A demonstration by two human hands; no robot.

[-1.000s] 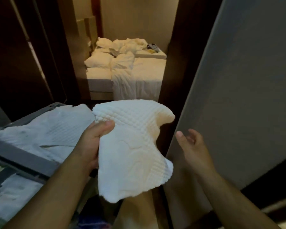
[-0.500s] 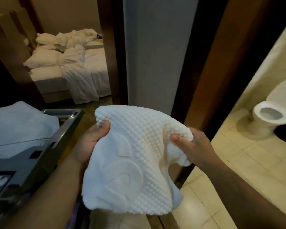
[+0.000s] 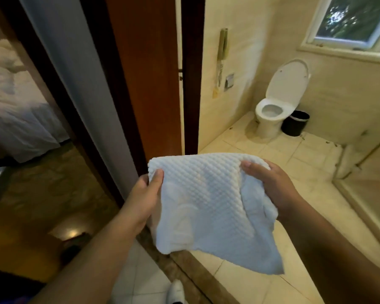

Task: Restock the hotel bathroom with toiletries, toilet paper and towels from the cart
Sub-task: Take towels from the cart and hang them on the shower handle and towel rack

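white waffle-textured towel (image 3: 208,205) hangs spread between both hands at the bathroom doorway, the left hand (image 3: 144,200) pinching its upper left corner with thumb on top, the right hand (image 3: 270,185) gripping the upper right edge, above the tiled floor (image 3: 272,154), well apart from the toilet (image 3: 274,106).

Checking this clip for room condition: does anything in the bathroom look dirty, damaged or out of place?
Yes. Small dark specks lie scattered on the floor tiles by the wall, right of the black bin, like debris. The toilet lid stands raised. The towel looks clean.
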